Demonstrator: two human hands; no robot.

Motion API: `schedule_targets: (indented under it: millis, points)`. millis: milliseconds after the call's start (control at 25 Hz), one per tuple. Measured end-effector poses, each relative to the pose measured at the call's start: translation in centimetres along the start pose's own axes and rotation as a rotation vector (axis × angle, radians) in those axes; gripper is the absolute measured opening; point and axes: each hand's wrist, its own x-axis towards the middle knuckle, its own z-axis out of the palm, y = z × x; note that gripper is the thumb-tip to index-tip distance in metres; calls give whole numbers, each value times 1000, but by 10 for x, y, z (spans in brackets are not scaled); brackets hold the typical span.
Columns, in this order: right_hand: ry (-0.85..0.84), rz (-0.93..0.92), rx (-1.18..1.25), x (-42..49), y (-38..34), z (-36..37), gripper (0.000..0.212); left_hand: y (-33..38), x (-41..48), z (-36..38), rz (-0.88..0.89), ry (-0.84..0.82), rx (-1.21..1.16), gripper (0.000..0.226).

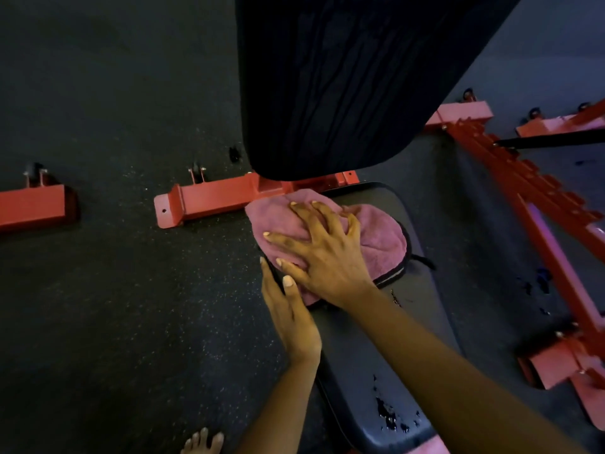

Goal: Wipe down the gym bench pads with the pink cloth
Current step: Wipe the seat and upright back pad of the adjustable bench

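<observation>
We press one pink cloth on the seat pad's far edge, right hand splayed, left hand flat; back pad beyond.

The back pad overhung the far end of the seat pad, closing the way forward just past the cloth. The left hand lay along the seat's left edge, blocking that side. The seat's near half was open. The floor on the left was free up to the crossbar. The frame crowded the right.
</observation>
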Motion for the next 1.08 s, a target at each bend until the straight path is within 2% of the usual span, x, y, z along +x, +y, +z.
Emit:
schedule_targets:
  millis: [120,480,560,640,720,840,920,960,1000,1040,1080]
  points:
    - [30,40,8,2,13,2,51,-2,-1,0,1,-3,51,71]
    - [-44,399,21,-7,83,-4,59,-6,4,2,32,24,171,78]
    - [-57,539,37,-14,102,-7,52,-5,2,3,42,23,177,80]
    - [-74,769,135,-23,117,-11,48,-2,-1,4,56,14,166,80]
    - [-84,870,152,-36,107,-17,49,-2,2,6,24,17,167,78]
    - [-87,708,44,-53,57,-17,49,6,-2,2,50,24,157,81]
    - [-84,539,45,-65,16,-16,50,17,-11,0,43,2,63,75]
    - [-56,486,74,-71,-3,-19,46,2,-12,2,-39,-40,13,73]
    - [-47,519,63,-72,-21,-28,40,-64,-8,-4,-116,-87,-54,72]
    - [-177,610,144,-75,-38,-46,51,-138,21,-8,-151,-222,-199,75]
    - [-267,670,230,-80,-48,-65,73,-179,56,-24,-150,-301,-257,78]
